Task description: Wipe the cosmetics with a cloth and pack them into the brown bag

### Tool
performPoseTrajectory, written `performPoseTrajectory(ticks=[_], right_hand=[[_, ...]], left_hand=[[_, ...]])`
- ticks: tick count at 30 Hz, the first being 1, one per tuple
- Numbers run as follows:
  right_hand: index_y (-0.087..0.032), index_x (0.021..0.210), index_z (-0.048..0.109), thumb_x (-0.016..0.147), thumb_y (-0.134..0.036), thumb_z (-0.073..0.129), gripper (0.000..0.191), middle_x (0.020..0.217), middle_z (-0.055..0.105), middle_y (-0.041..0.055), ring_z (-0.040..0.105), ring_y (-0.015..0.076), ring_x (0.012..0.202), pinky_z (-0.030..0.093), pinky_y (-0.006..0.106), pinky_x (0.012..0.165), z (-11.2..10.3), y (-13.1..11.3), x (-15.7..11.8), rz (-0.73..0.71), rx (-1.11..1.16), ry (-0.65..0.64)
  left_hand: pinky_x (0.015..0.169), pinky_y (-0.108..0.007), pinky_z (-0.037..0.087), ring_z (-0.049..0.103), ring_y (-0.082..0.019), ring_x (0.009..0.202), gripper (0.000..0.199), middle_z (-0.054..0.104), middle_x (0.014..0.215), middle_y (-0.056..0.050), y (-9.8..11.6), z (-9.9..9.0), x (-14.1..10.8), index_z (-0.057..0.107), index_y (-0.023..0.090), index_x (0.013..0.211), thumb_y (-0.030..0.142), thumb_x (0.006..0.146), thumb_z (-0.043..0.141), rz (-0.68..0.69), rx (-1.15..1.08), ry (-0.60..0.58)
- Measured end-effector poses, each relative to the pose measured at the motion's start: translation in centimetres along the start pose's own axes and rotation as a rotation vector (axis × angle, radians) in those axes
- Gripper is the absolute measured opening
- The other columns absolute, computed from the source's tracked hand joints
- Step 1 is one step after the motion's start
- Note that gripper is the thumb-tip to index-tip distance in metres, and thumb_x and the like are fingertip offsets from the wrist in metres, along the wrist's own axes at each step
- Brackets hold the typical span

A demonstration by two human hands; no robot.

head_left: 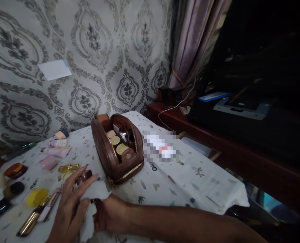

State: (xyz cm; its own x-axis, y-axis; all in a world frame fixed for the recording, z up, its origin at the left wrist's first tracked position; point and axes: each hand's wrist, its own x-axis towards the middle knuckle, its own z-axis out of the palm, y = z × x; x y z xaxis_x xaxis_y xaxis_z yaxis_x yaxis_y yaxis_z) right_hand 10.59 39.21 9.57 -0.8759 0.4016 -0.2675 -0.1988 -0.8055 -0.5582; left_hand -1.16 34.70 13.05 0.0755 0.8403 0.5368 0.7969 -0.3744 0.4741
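My left hand is at the lower left, its fingers bent around a small item with a dark reddish cap and a white tissue. Against the tissue, just to the right, my right hand is closed, with its fingertips partly hidden by the tissue. Behind both hands a brown leather bag stands unzipped on the patterned cloth, with round gold-lidded jars and other small items inside. Nearest my left hand lie a gold tube and a pink-and-gold tube.
More cosmetics spread over the left side, including a yellow round container, a red-lidded jar and a pink tube. A blurred white item lies right of the bag. Beyond the cloth runs a dark red wooden shelf.
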Motion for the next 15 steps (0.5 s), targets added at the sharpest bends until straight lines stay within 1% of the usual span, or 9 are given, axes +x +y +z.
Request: performPoseTrajectory(ticks=[2,3,5,7,8,9,11,13,15], right_hand=[[-0.016,0.096,0.064,0.087,-0.068,0.044,0.056,0.069,0.066,0.0014,0.054,0.0114,0.047,0.043,0.022,0.047,-0.1,-0.1,0.0,0.067,-0.016,0.016],[-0.016,0.095,0.064,0.087,-0.065,0.045,0.053,0.068,0.066,0.0010,0.052,0.0107,0.044,0.042,0.021,0.046,-0.2,-0.1,0.1,0.095,-0.024,0.007],[-0.016,0.094,0.064,0.087,-0.061,0.049,0.048,0.065,0.064,0.0001,0.050,0.0097,0.042,0.042,0.021,0.045,-0.8,0.3,0.4,0.124,-0.030,-0.037],[-0.016,0.095,0.064,0.086,-0.059,0.053,0.046,0.065,0.064,-0.0003,0.051,0.0103,0.044,0.044,0.022,0.048,-1.6,1.2,1.1,0.126,-0.021,-0.078],[-0.016,0.096,0.064,0.086,-0.060,0.054,0.046,0.066,0.064,0.0001,0.053,0.0108,0.047,0.046,0.022,0.049,-2.1,1.8,1.5,0.114,-0.021,-0.088],[-0.015,0.096,0.064,0.085,-0.061,0.055,0.048,0.066,0.065,0.0010,0.055,0.0113,0.050,0.046,0.022,0.051,-2.5,2.4,1.9,0.100,-0.027,-0.093],[-0.013,0.094,0.064,0.081,-0.067,0.059,0.056,0.068,0.065,0.0031,0.057,0.0114,0.054,0.046,0.022,0.052,-3.1,3.6,2.6,0.061,-0.060,-0.097],[-0.012,0.092,0.066,0.073,-0.073,0.064,0.064,0.067,0.065,0.0040,0.057,0.0108,0.054,0.046,0.021,0.051,-3.2,4.0,2.6,0.028,-0.108,-0.110],[-0.011,0.091,0.067,0.062,-0.077,0.070,0.072,0.066,0.064,0.0030,0.056,0.0104,0.054,0.046,0.021,0.050,-2.7,3.6,1.7,0.004,-0.148,-0.122]], left_hand=[[0.120,-0.050,0.022,0.039,-0.026,0.141,0.039,0.041,0.152,0.000,-0.7,0.1,-0.6,0.062,0.037,0.128,0.033,0.099,0.035,-0.074,0.002,-0.018],[0.119,-0.049,0.023,0.040,-0.025,0.139,0.039,0.043,0.151,0.001,-1.2,0.0,-0.7,0.062,0.038,0.128,0.033,0.100,0.035,-0.095,0.013,-0.035],[0.116,-0.046,0.031,0.046,-0.025,0.135,0.037,0.049,0.145,0.000,-2.3,-0.4,-0.7,0.063,0.037,0.126,0.036,0.098,0.040,-0.102,0.034,-0.075],[0.107,-0.041,0.042,0.053,-0.026,0.127,0.034,0.058,0.133,-0.002,-3.1,-0.9,-0.4,0.067,0.034,0.121,0.041,0.095,0.046,-0.122,0.017,-0.072],[0.101,-0.039,0.047,0.057,-0.026,0.122,0.033,0.062,0.127,-0.003,-3.3,-1.2,-0.2,0.069,0.032,0.116,0.044,0.093,0.048,-0.161,-0.003,-0.061],[0.097,-0.037,0.049,0.060,-0.026,0.118,0.033,0.065,0.121,-0.002,-3.4,-1.5,0.0,0.070,0.031,0.111,0.047,0.092,0.049,-0.222,-0.019,-0.041],[0.095,-0.036,0.051,0.062,-0.027,0.114,0.034,0.070,0.114,0.000,-3.2,-2.0,0.3,0.070,0.030,0.104,0.053,0.091,0.050,-0.379,-0.042,0.007],[0.088,-0.033,0.054,0.066,-0.026,0.107,0.035,0.073,0.107,0.003,-3.2,-2.4,0.6,0.069,0.031,0.101,0.056,0.090,0.048,-0.514,-0.042,0.033],[0.073,-0.031,0.058,0.071,-0.025,0.093,0.038,0.075,0.094,0.005,-3.8,-2.7,0.8,0.069,0.031,0.097,0.059,0.090,0.044,-0.549,-0.002,0.023]])
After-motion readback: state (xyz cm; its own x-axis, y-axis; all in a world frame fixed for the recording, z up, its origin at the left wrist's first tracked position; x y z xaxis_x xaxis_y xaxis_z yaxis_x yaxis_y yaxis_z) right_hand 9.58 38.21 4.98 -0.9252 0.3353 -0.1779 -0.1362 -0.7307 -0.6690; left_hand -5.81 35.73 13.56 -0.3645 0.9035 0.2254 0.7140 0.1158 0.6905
